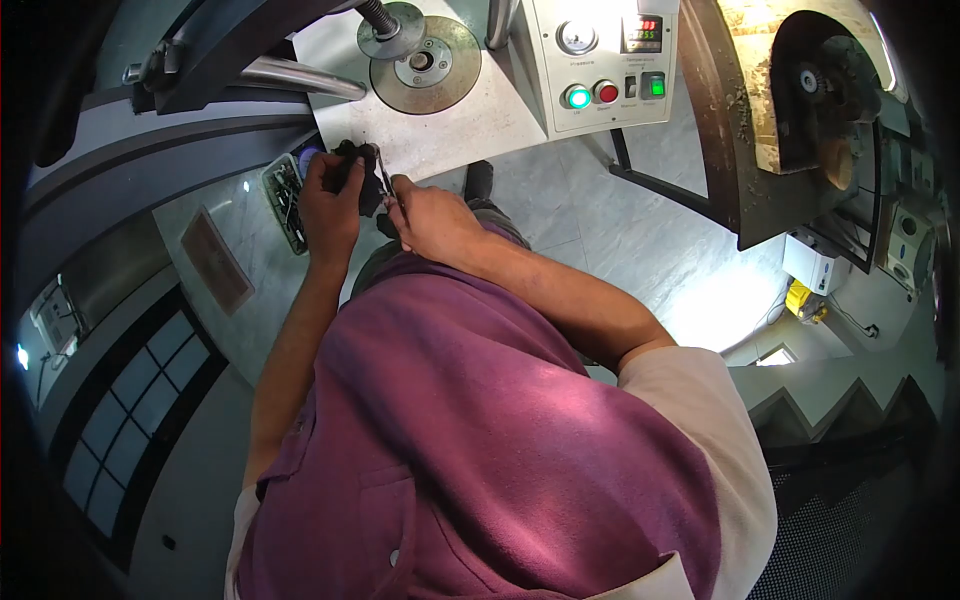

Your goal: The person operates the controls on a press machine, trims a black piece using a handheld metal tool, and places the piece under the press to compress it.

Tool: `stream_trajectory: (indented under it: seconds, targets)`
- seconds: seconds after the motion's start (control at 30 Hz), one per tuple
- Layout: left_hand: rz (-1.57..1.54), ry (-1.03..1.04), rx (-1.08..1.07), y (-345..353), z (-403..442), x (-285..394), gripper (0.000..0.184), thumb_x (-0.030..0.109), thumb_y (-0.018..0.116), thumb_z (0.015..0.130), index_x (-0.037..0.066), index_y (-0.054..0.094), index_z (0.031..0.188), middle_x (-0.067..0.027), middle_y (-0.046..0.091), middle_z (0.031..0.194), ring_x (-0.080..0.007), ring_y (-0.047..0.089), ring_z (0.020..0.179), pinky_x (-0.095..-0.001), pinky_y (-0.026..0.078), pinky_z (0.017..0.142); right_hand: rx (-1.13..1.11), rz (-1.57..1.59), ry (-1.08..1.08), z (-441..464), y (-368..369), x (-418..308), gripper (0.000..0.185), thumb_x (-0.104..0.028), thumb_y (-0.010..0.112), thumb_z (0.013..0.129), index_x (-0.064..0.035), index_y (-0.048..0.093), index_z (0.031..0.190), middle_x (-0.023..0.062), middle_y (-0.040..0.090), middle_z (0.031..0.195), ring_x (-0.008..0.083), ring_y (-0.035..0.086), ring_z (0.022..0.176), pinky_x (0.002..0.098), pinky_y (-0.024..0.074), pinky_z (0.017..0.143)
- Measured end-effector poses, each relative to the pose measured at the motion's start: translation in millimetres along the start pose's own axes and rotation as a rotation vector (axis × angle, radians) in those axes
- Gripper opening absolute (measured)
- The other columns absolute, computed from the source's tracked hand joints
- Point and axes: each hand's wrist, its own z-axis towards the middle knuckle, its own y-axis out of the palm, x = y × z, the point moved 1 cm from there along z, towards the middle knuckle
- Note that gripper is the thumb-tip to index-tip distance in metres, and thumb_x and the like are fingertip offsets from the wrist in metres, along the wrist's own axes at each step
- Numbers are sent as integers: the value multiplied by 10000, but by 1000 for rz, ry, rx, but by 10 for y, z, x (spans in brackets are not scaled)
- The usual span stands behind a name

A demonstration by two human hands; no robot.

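Note:
My left hand (335, 200) is closed on a dark, crumpled black piece (368, 190) whose kind I cannot make out. In my right hand (440, 222), fingers wrap round a thin metal hand tool (382, 172) with a narrow shaft. The tool's upper end meets the edge of the black piece; its grip is mostly hidden by my fingers. Both hands are close together, just in front of the pale machine table (440, 138). Beside my left hand, a green-edged tray (287, 205) contains several small metal-looking pieces.
A round metal plate (455, 80) lies on the machine table below a screw press (378, 18). To its right stands a control box (560, 75) with a gauge, lit green button and red button. A brown-sided machine (722, 130) stands farther right.

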Motion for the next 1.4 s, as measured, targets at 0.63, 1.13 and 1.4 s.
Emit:
stream_trajectory:
  seconds: [0.63, 1.13, 1.4]
  targets:
    - [77, 73, -22, -77, 51, 20, 196, 168, 732, 881, 38, 644, 1000, -43, 677, 871, -109, 628, 789, -270, 492, 722, 59, -62, -34, -6, -201, -29, 276, -247, 492, 948, 3, 577, 1031, 247, 675, 832, 433, 665, 788, 538, 514, 729]
    - [82, 77, -35, -92, 57, -28, 211, 133, 728, 869, 55, 662, 1054, -69, 679, 965, -168, 658, 882, -294, 501, 808, 12, -34, -32, -5, -281, -28, 275, -246, 491, 940, -10, 599, 1032, 246, 680, 863, 439, 659, 827, 542, 507, 754]
    - [125, 60, -17, -95, 69, -4, 232, 165, 747, 860, 62, 650, 1044, -62, 684, 929, -173, 660, 865, -304, 503, 798, 14, -47, -41, -16, -179, 4, 262, -230, 496, 943, 6, 574, 1026, 264, 667, 833, 454, 654, 812, 549, 503, 754]
